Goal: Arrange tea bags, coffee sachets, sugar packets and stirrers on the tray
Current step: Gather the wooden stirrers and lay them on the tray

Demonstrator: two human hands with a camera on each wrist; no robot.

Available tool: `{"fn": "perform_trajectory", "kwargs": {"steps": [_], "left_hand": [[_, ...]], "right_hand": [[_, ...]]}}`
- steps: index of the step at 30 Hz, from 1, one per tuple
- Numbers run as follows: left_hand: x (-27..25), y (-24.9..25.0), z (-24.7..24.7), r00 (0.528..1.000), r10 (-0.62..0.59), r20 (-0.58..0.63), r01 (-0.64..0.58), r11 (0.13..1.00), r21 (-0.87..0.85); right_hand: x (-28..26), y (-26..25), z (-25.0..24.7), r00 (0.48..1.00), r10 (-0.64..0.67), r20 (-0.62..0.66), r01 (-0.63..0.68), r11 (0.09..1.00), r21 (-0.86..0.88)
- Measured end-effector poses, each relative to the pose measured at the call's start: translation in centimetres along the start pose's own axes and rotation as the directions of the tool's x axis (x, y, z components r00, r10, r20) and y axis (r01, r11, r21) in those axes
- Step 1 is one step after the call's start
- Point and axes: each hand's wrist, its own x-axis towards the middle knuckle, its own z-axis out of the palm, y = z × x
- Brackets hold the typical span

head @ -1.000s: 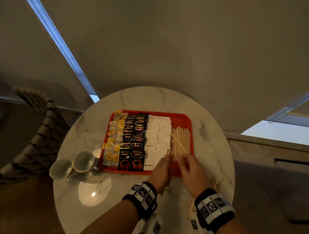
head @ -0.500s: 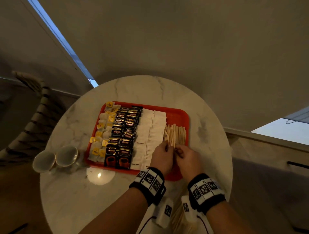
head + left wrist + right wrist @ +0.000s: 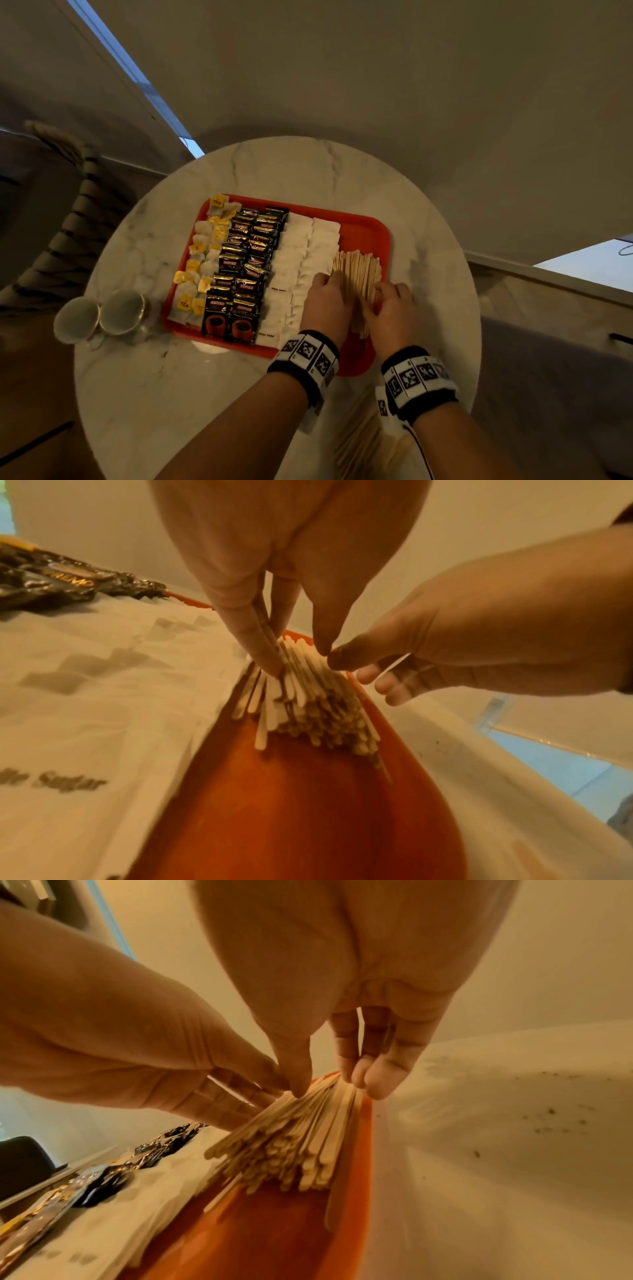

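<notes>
Stirrers [image 3: 358,274]: a second ago they lay fanned, one stick slanting across the rest, with my hands just short of their near ends. Now the crossed stick is gone and they form one tight bundle in the right-hand lane of the red tray [image 3: 363,228], beside the white sugar packets [image 3: 301,253].

My left hand [image 3: 327,301] has closed in on the bundle's left flank; the wrist view shows its straight fingers [image 3: 253,642] pressed along the sticks, thumb tip on top. My right hand [image 3: 390,308] is on the right flank, fingertips [image 3: 369,1074] against the outermost sticks at the tray wall, thumb bearing down. Neither hand is wrapped round the bundle; both squeeze it from the sides.

Near ends remain uneven: several sticks [image 3: 262,734] project past the others.

Tea bags [image 3: 202,263] and coffee sachets [image 3: 246,260] sit in ordered columns to the left.

Assessment: the last item is being squared up, and the arrangement looks nearly complete. More stirrers [image 3: 359,438] appear on the table [image 3: 171,394] below my wrists.
</notes>
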Motion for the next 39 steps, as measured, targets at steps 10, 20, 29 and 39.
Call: {"fn": "perform_trajectory", "kwargs": {"steps": [10, 20, 29, 39], "left_hand": [[-0.3, -0.4, -0.2, 0.994, 0.111, 0.025, -0.113, 0.986, 0.120], [-9.7, -4.2, 2.0, 0.891, 0.299, 0.342, -0.388, 0.892, 0.232], [-15.3, -6.2, 6.5, 0.899, 0.170, 0.403, -0.320, 0.884, 0.341], [-15.9, -10.6, 3.8, 0.943, 0.040, 0.330, -0.150, 0.937, 0.317]], "right_hand": [[-0.8, 0.4, 1.4, 0.996, 0.064, 0.060, -0.079, 0.953, 0.294], [-7.1, 6.1, -0.6, 0.980, 0.103, 0.170, -0.106, 0.994, 0.003], [-12.8, 9.3, 1.0, 0.958, 0.234, 0.166, -0.213, 0.968, -0.134], [-13.6, 5.9, 7.9, 0.914, 0.157, 0.373, -0.286, 0.902, 0.323]]}}
